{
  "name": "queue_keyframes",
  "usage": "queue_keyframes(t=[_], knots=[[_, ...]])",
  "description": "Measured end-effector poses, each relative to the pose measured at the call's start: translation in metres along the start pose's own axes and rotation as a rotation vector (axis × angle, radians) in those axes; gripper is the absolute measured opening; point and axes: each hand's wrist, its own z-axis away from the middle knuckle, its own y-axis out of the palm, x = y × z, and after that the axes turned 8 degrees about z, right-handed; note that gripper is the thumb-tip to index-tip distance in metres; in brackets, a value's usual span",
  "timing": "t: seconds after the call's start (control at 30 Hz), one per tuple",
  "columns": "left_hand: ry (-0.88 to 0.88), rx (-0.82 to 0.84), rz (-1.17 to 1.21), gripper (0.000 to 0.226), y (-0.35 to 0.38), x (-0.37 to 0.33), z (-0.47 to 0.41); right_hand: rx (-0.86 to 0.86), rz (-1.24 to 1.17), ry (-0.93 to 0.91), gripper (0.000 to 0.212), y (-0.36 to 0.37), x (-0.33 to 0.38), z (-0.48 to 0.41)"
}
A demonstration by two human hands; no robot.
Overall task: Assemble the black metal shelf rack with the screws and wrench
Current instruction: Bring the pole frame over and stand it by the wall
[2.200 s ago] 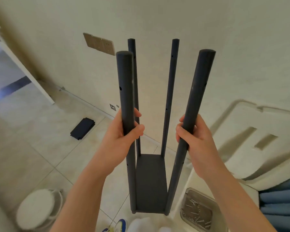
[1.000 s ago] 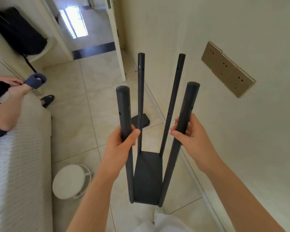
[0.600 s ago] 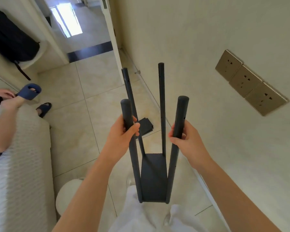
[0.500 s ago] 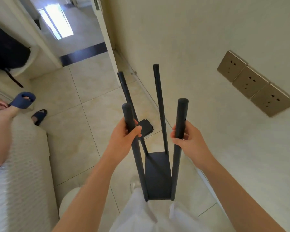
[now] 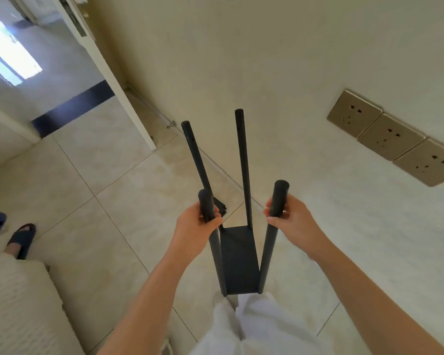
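Over the last couple of seconds the rack (image 5: 237, 260) has been sinking lower and closer to the person, so the hands are now sitting just under the post tops instead of midway down. It is standing upright in front of the white trousers (image 5: 256, 326), above the tiled floor (image 5: 108, 226); whether its feet are touching the tiles I cannot tell.

The left hand (image 5: 194, 226) is wrapping its fingers and thumb fully around the near left post (image 5: 207, 208). The right hand (image 5: 291, 219) is curling just as tightly around the near right post (image 5: 280, 198). Only one shelf panel (image 5: 239, 272) is tying the four splaying posts together, so gripping both sides is probably keeping the frame from twisting.

A small black piece (image 5: 220, 205) is lying on the tiles behind the left post. Wall sockets (image 5: 390, 139) are showing on the right, and a sandalled foot (image 5: 21, 238) at the left edge.
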Motion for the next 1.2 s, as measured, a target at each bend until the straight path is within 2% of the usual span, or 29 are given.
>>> queue_keyframes(t=[0.33,0.5,0.63,0.83,1.0,1.1,1.2], knots=[[-0.086,0.124,-0.129,0.022,0.016,-0.009,-0.064,0.017,0.046,0.098,0.022,-0.015,-0.01,-0.048],[-0.087,0.23,-0.218,0.016,0.022,-0.001,-0.095,0.016,0.094,0.142,0.02,-0.011,-0.016,-0.055],[-0.079,0.364,-0.266,0.02,0.018,0.008,-0.114,-0.053,0.09,0.145,0.024,0.007,-0.025,-0.051],[-0.032,0.512,-0.28,0.049,0.01,0.033,-0.136,-0.179,0.061,0.254,0.024,0.049,-0.04,-0.044],[-0.013,0.6,-0.388,0.042,0.008,0.056,-0.149,-0.257,0.023,0.364,0.025,0.087,-0.058,-0.036],[-0.009,0.671,-0.378,0.047,0.009,0.07,-0.152,-0.294,0.014,0.418,0.03,0.107,-0.073,-0.033],[0.009,0.704,-0.393,0.04,0.015,0.086,-0.158,-0.332,-0.003,0.459,0.03,0.125,-0.091,-0.036]])
